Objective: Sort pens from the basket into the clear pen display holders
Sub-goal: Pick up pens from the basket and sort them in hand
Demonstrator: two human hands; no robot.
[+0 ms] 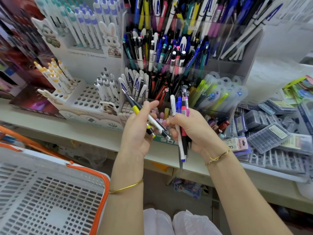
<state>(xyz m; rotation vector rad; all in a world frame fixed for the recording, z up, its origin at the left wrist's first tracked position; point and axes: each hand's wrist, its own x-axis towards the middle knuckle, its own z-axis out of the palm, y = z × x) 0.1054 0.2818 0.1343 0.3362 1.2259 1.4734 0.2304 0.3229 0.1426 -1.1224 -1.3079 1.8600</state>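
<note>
Sorting is judged to be well under way in the head view, the only one given: the tiered clear holders (252,53) at the back of the shelf (67,129) are seen crowded with upright pens, grouped roughly by kind, while no pens can be made out in the part of the basket (103,184) that shows at lower left, where only its slotted floor and orange rim are seen. What is left appears to be held in the hands, just in front of the lowest holder. Two pens are pinched in the curled fingers of the left hand (135,133), a dark pen with a yellow band (135,109) and a white pen (155,122), both slanted with their upper ends toward the upper left. A bundle (182,106) of white, blue, pink and purple pens is gripped upright in the closed fist of the right hand (194,131), its ends sticking out above and below. None of these has yet been placed; each is judged to need matching to its compartment, and whether more pens lie in the unseen part of the basket cannot be told
</note>
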